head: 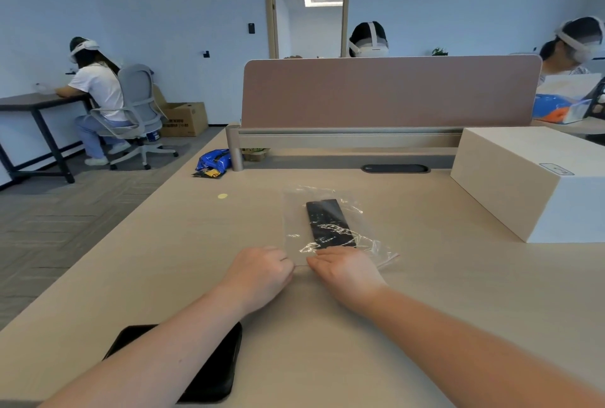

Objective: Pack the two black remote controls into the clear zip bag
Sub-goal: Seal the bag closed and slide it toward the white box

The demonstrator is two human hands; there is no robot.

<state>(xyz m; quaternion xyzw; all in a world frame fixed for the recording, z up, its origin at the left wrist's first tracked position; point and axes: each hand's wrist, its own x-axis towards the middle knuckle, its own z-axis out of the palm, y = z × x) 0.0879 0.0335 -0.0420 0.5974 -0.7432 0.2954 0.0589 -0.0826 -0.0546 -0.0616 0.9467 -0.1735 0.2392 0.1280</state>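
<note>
Clear plastic zip bag: lies flat on the pale desk, mouth edge toward the person. Contents: black remote controls, seen as one dark slab through the film; a seam along the top suggests two side by side, though glare makes the count uncertain.

Left hand: at the bag's near-left corner, fingers curled and pinched on the mouth edge. Right hand: beside it, fingers extended and pressed flat on the same edge; whether it grips the film or only presses it down cannot be told.

Step in hand, by judgement: closing the zip strip, with loading apparently done. Next move calls for the left pinch to anchor the corner while the right runs along the strip to the far-right corner, which lifts slightly off the desk and may need flattening first.

Surroundings: black phone-like slab partly under the left forearm, well apart from the bag; large white box to the right; blue packet at the far-left desk edge; small yellow dot; pink divider screen behind. None obstructs the bag.
</note>
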